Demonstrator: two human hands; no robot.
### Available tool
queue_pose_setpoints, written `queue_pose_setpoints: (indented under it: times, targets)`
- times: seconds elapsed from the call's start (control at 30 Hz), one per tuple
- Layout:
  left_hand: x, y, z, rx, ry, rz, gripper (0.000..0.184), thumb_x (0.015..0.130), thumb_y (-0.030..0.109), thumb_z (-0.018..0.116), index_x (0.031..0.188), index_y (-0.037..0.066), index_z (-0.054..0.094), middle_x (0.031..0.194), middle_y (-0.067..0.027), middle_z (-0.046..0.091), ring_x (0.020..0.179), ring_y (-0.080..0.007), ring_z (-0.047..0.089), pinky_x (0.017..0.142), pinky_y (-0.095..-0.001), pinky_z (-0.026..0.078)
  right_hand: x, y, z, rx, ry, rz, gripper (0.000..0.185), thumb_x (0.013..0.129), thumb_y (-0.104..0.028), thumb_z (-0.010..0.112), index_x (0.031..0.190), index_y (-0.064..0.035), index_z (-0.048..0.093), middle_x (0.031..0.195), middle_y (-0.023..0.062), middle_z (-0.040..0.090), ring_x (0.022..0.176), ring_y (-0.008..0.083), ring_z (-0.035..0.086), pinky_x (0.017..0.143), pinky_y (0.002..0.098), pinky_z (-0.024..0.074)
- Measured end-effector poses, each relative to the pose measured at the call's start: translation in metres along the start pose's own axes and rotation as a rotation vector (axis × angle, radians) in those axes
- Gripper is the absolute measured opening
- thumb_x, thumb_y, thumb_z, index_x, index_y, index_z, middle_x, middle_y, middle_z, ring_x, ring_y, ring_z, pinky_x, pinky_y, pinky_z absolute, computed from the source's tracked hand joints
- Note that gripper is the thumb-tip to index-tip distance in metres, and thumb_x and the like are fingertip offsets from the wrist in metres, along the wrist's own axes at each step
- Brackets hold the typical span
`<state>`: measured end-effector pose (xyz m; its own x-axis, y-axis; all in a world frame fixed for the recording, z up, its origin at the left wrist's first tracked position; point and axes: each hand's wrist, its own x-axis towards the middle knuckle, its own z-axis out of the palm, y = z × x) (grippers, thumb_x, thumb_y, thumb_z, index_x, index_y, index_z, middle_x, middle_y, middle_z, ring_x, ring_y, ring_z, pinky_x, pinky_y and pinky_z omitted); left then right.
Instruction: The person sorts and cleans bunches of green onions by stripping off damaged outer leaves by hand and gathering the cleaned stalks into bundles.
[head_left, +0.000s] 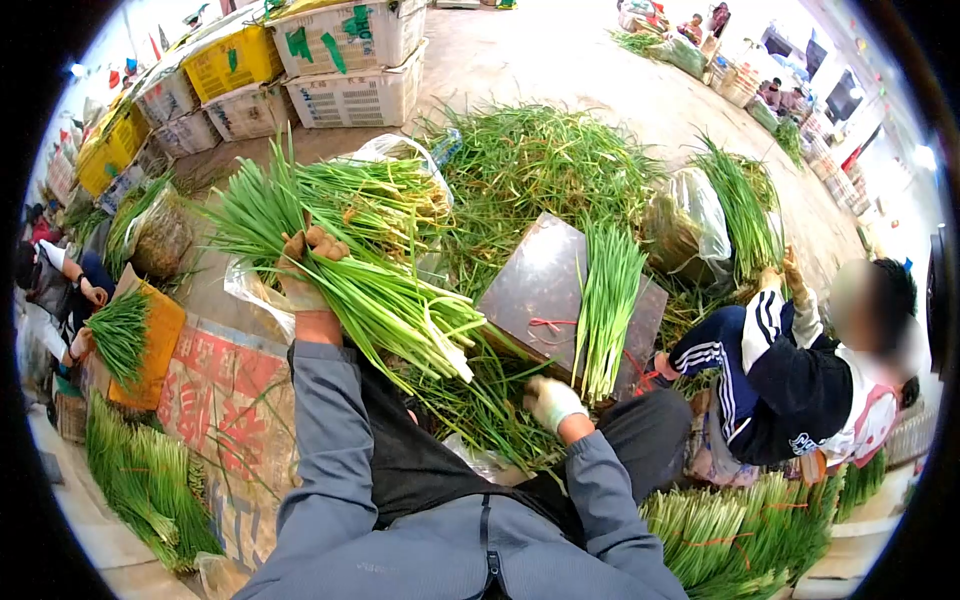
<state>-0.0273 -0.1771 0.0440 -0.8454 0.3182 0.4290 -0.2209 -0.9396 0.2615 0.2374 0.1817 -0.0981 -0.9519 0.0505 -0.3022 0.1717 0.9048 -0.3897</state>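
My left hand [312, 262], in a soiled glove with tan fingertips, is closed round a large bunch of green chives [400, 305], whose pale stem ends point toward the lower right. My right hand [553, 402], in a white glove, is curled closed beside the near edge of a low metal-topped board [540, 270]. Whether anything is between its fingers I cannot make out. On the board lies a smaller bundle of chives [610, 310], pale ends toward me. A red tie [552, 324] lies to its left.
A big heap of loose chives [540, 160] spreads beyond the board. Stacked crates [350, 95] stand at the back left. Tied bundles lie at lower left [150, 490] and lower right [740, 530]. A person [800, 370] sits close on my right; another works at far left.
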Motion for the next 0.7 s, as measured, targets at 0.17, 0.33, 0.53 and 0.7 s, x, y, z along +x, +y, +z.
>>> queue_pose_setpoints:
  times: [0.17,0.33,0.53,0.7]
  targets:
    - [-0.002,-0.017,-0.010,0.025,0.102,0.001,0.030,0.096,0.025,0.061,0.109,-0.001,0.057,0.085,-0.0031,0.059,0.066,-0.0154,0.051,0.070,-0.0330,0.046,0.009,-0.108,-0.090,0.652,0.560,-0.212,0.032,0.091,-0.021,0.069,0.118,-0.0041,0.062,0.090,0.0115,0.071,0.079,0.0179,0.068,0.073,0.0306,0.0545]
    - [0.000,-0.017,-0.012,0.131,0.179,-0.010,0.026,0.094,0.025,0.063,0.097,-0.001,0.059,0.075,-0.0022,0.054,0.064,-0.0147,0.048,0.067,-0.0315,0.042,0.021,-0.142,-0.086,0.546,0.278,-0.403,0.022,0.093,-0.023,0.062,0.102,-0.0037,0.066,0.091,0.0223,0.067,0.083,0.0401,0.066,0.073,0.0428,0.0525]
    - [-0.006,-0.004,0.015,0.102,0.227,0.057,0.022,0.092,0.024,0.063,0.087,0.002,0.058,0.072,-0.0024,0.053,0.064,-0.0144,0.049,0.068,-0.0285,0.043,0.000,-0.067,-0.044,0.448,0.177,-0.204,0.023,0.089,-0.022,0.069,0.103,-0.0038,0.067,0.086,0.0213,0.068,0.084,0.0375,0.068,0.076,0.0413,0.0538]
    - [-0.005,-0.028,-0.007,0.104,0.121,-0.106,0.024,0.091,0.026,0.064,0.087,0.003,0.059,0.071,-0.0025,0.053,0.065,-0.0163,0.051,0.067,-0.0311,0.045,0.015,-0.123,-0.125,0.514,0.345,-0.303,0.064,0.082,-0.024,0.077,0.134,-0.0017,0.050,0.118,0.0181,0.065,0.105,0.0286,0.065,0.094,0.0349,0.0512]
